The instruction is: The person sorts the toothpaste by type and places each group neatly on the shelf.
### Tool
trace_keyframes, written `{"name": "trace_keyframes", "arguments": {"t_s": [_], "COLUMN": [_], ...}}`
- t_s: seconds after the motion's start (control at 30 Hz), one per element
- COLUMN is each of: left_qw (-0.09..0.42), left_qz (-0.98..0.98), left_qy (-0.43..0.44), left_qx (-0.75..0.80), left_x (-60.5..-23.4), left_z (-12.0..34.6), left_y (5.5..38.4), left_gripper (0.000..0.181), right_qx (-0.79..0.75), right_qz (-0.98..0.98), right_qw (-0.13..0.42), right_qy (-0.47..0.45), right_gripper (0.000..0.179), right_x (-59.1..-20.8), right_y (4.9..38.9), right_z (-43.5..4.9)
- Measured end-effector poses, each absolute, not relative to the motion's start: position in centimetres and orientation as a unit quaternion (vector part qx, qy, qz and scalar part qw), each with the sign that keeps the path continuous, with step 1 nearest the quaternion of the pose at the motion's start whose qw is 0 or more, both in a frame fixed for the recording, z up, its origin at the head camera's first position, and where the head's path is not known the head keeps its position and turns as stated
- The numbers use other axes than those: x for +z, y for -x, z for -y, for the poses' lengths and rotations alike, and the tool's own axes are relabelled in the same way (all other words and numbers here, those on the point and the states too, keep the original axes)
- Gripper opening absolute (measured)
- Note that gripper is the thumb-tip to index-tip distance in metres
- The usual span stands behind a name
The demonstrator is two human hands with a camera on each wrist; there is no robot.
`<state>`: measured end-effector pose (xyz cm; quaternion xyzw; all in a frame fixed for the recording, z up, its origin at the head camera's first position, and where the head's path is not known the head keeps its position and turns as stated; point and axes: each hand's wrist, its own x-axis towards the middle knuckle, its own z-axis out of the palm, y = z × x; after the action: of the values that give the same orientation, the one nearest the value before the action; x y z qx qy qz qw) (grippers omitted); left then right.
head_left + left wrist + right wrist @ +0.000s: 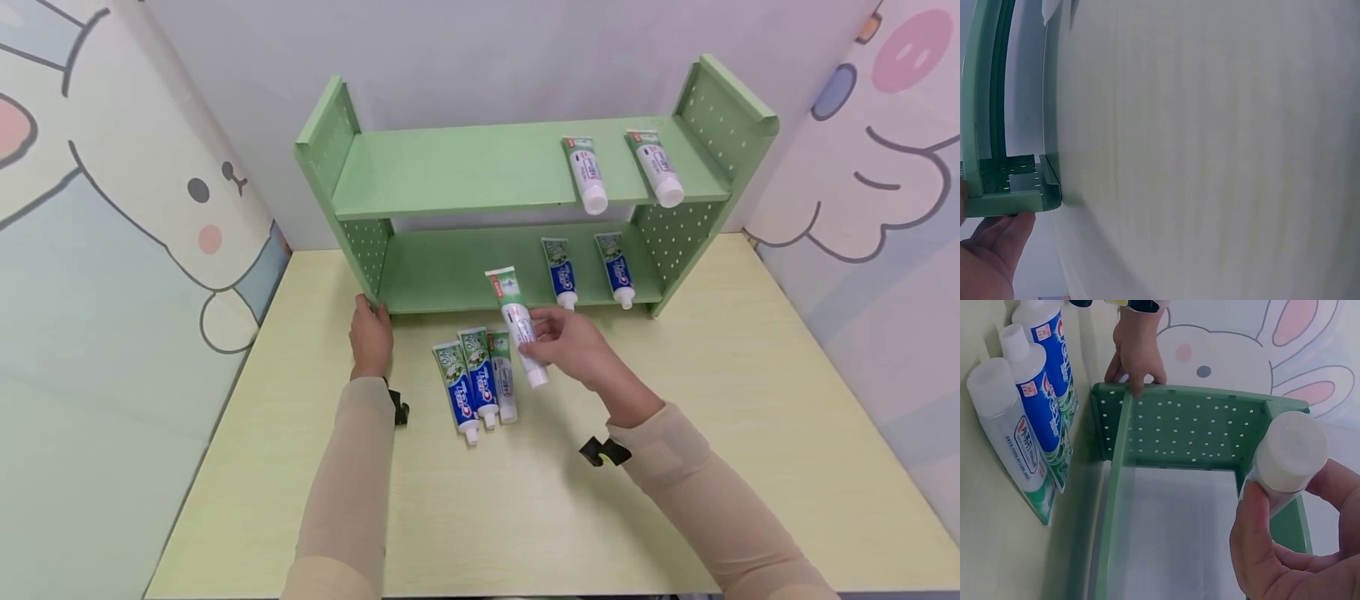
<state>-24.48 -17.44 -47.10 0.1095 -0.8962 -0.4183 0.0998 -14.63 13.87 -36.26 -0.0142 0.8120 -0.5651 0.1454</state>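
My right hand [573, 346] pinches a white-and-green toothpaste tube [517, 325] between thumb and fingers, cap downward, in front of the lower shelf. In the right wrist view the white cap of this tube [1291, 450] faces the camera. At the lower left corner of the green shelf rack [450, 171], my left hand [371, 337] grips the side panel [1007, 203]. On the table between the hands lie two blue-and-green toothpaste tubes [456, 390] and a white-and-green tube [503, 379], side by side.
Two white-and-green tubes [587, 173] lie on the right of the upper shelf, caps over its front edge. Below them, two blue-and-green tubes [560, 271] lie on the lower shelf. The pale wooden table [480, 517] meets cartoon-painted walls [135, 208] on both sides.
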Motion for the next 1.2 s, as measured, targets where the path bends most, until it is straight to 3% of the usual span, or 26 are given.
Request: {"name": "trace_keyframes", "arguments": {"t_s": [1.2], "left_qw": [0.095], "left_qz": [0.898], "left_qy": [-0.113], "left_qx": [-0.415], "left_x": [-47.3], "left_z": [17.6], "left_y": [24.4], "left_gripper": [0.039], "right_qx": [-0.526], "right_qz": [-0.849], "right_qw": [0.028], "right_qy": [0.049], "right_gripper": [0.061], "right_x": [-29.6], "right_y": [15.9], "right_z": [-13.2]}}
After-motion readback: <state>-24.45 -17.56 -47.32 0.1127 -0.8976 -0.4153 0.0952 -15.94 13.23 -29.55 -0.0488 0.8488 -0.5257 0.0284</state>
